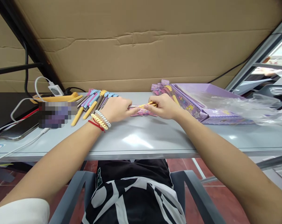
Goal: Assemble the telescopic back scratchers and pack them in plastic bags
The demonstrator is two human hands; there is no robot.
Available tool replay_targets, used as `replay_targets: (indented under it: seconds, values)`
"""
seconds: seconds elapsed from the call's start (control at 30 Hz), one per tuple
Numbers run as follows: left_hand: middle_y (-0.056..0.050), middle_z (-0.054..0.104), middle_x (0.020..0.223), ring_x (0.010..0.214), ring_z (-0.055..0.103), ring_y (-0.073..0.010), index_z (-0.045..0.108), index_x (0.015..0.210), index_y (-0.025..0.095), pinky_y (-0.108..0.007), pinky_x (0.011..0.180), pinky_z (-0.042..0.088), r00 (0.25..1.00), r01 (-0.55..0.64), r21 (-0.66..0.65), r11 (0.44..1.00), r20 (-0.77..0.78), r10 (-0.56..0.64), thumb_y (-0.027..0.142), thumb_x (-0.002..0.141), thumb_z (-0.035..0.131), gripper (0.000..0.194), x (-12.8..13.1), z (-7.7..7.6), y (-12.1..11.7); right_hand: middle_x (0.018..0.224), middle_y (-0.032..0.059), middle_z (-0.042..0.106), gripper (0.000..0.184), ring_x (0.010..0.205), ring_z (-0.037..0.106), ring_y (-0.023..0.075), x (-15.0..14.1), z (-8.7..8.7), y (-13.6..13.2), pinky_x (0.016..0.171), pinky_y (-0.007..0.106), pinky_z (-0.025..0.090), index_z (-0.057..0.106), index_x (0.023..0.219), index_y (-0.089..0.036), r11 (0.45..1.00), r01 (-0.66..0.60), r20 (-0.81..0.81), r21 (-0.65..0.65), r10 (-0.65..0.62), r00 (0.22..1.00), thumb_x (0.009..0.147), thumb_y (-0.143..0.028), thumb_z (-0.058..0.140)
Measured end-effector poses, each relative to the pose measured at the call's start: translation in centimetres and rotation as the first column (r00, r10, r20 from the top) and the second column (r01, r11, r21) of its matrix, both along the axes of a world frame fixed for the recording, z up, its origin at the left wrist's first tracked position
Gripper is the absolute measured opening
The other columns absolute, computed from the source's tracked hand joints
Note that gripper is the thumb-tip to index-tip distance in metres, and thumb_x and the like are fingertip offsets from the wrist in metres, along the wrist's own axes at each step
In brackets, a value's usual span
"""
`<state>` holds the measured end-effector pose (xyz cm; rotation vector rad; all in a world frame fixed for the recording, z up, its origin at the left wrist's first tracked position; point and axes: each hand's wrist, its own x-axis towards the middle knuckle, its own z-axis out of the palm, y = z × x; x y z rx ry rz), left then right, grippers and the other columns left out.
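Observation:
Held level between my hands above the desk is a yellow back scratcher (142, 106) with a short metal rod. My left hand (116, 109) is closed around its left end, with the thumb along the rod. On the right, the fingers of my right hand (164, 105) pinch the yellow claw-like head. Pink printed packaging (144, 112) lies just beneath. To the left of my left hand is a fanned pile of back scratchers (91, 105), with yellow, purple and blue handles. My fingers cover part of the held one.
A purple box (225, 115) with clear plastic wrap (243, 102) lies to the right, beside more pink and purple packaging (163, 87). On the left are a phone (19, 127), white cables (26, 146) and a charger plug (56, 90). Cardboard (141, 56) stands behind the desk (136, 141).

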<state>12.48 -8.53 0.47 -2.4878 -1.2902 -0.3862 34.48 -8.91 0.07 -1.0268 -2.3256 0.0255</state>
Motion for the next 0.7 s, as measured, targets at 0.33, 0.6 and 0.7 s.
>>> replay_targets:
  seconds: [0.33,0.6,0.7]
  values:
    - [-0.008,0.071,0.079,0.072,0.063,-0.0223,0.070,0.085,0.018,-0.031,0.060,0.035,0.997,0.082,-0.079,0.993,0.020,-0.081,0.050,0.093,0.037,0.046,-1.09,-0.17,0.81,0.052,-0.0020,0.047,0.034,0.051,0.037,0.0094,0.42,0.45,0.01,0.054,0.026,0.024,0.053,0.066,-0.017,0.979,0.108,0.182,-0.175,-0.075,0.980,0.087,-0.043,0.045]
    - [-0.009,0.072,0.090,0.078,0.064,-0.0210,0.069,0.095,0.017,-0.029,0.065,0.040,0.976,0.215,-0.161,0.963,0.011,-0.216,0.034,0.093,0.040,0.034,-0.96,-0.49,0.88,0.063,0.0017,0.060,0.038,0.058,0.046,0.0112,0.74,0.67,-0.01,0.056,0.025,0.027,0.059,0.072,-0.016,0.931,0.178,0.173,-0.319,-0.127,0.977,0.082,-0.052,0.050]
    - [-0.009,0.072,0.086,0.073,0.063,-0.0203,0.069,0.095,0.017,-0.028,0.061,0.039,0.979,0.196,-0.214,0.957,-0.011,-0.203,0.039,0.093,0.041,0.036,-0.90,-0.34,0.69,0.064,0.0018,0.059,0.041,0.059,0.046,0.0116,0.62,0.76,-0.05,0.056,0.026,0.027,0.060,0.075,-0.015,0.926,0.193,0.211,-0.323,-0.129,0.969,0.080,-0.055,0.053]
